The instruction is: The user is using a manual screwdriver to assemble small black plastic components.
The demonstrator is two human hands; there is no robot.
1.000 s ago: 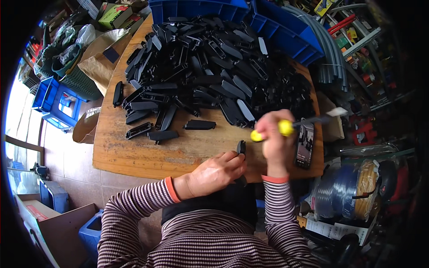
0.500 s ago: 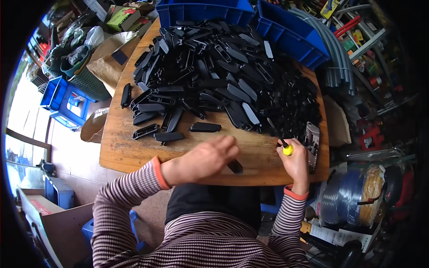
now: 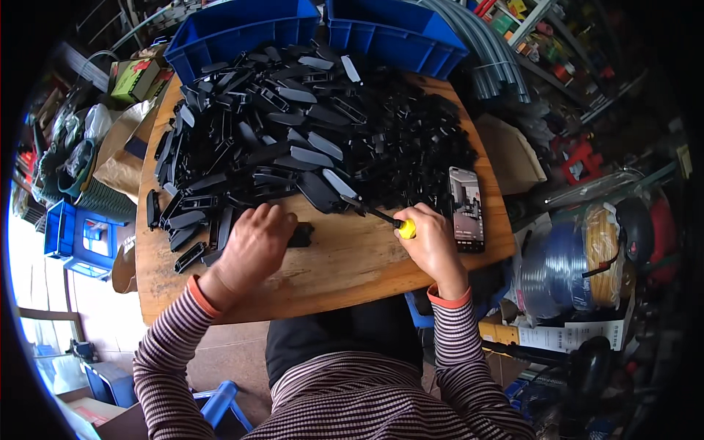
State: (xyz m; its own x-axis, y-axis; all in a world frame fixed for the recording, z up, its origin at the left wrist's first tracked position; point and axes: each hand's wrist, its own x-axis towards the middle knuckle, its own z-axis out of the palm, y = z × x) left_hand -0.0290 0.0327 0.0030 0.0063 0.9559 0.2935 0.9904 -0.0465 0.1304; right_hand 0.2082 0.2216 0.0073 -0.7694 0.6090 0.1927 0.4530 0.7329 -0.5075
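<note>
My left hand is over the table's left half, fingers curled together around one end of a black plastic piece. The other end sticks out to the right of the fingertips, and most of the piece is hidden. In my right hand is a hand tool with a yellow handle end and a slim black shaft. Its shaft points left toward the pile's front edge; exactly what kind of tool it is does not show. Long black and grey plastic pieces lie heaped in front of both hands.
A phone lies at the right of the wooden table. Smaller black parts are piled at the heap's right side. Two blue bins stand behind. Wrapped coils sit off the table's right; a paper bag stands left.
The view has shifted. My left hand has moved left, onto a black piece that lay apart from the heap. My right hand has turned, and the tool's shaft now points left.
</note>
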